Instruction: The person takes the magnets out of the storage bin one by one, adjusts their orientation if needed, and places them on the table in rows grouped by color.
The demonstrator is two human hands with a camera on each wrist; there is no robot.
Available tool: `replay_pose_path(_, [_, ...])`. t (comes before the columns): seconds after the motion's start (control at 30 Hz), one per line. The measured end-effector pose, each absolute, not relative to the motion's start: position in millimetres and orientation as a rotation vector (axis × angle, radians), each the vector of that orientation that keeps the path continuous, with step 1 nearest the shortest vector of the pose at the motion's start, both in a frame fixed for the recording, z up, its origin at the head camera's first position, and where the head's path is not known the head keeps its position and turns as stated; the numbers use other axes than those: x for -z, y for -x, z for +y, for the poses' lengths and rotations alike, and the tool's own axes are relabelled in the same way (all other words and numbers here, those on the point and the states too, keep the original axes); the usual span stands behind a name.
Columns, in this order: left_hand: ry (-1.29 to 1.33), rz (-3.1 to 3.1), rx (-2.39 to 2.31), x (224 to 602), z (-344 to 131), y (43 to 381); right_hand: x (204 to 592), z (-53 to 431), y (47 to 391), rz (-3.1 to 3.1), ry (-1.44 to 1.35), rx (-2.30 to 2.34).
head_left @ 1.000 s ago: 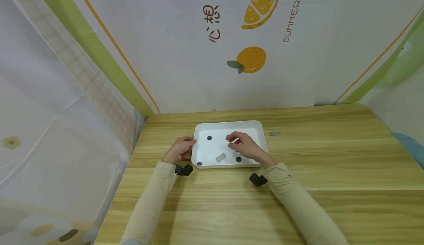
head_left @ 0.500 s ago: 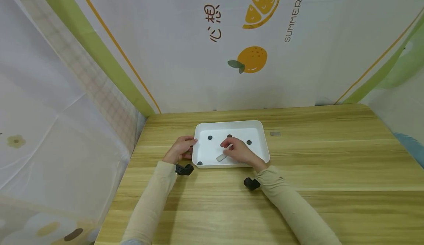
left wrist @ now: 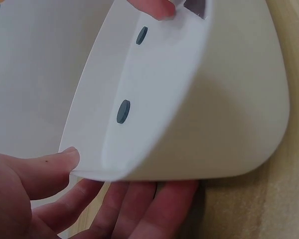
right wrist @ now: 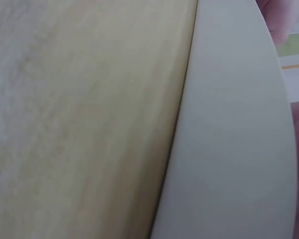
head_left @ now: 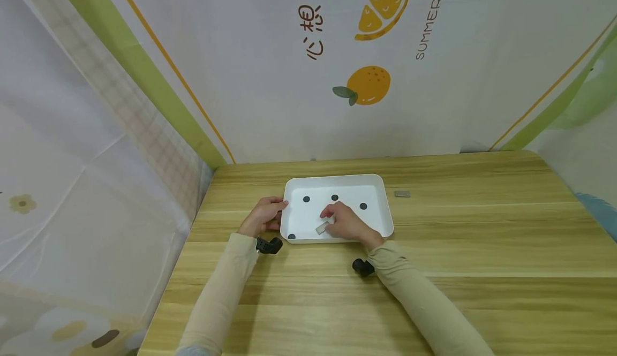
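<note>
Running a narrow strip of wood along the slanted left edge of the table (head_left: pixel 482 227), then on to the left hand (head_left: pixel 262 218). Gripping the white tray (head_left: pixel 347 181) by its left end there, with thumb over the rim and fingers below, outside the wall (clearest from the left wrist). Sitting near the table's back edge, with far rim roughly parallel to it and the printed cloth (head_left: pixel 270 110) just behind: tight room that way.

Inside the tray: showing four dark discs (head_left: pixel 306 199), one in the near left corner, three spread across the far half. Lying on the tray floor just left of centre, toward the near wall: grey block (head_left: pixel 321 229). Pointing near-left to far-right along its long axis, skewed to the tray's left-right length.

Extending over the near wall with the right hand (head_left: pixel 348 225), fingers bent, gap showing between thumb and index, thumb at the block's right end. Can't tell whether touching or pinching it.

Beyond the right wall: another grey bar (head_left: pixel 402 194), lying left-right. Then wide wood to the right; more in front, between the sleeves (head_left: pixel 419 286).
</note>
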State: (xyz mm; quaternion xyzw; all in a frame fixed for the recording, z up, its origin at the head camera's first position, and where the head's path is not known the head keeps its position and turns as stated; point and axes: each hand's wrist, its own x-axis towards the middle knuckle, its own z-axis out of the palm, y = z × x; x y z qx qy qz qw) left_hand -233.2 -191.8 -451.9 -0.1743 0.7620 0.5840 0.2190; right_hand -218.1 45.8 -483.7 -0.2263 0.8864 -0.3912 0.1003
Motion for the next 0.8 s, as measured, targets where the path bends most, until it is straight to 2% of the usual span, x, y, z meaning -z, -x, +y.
replay_pose_path(0.8, [0.507,2.113,-1.606,452.3,-190.8,234.7,480.0,44.0,212.2,2.660,0.722,1.066])
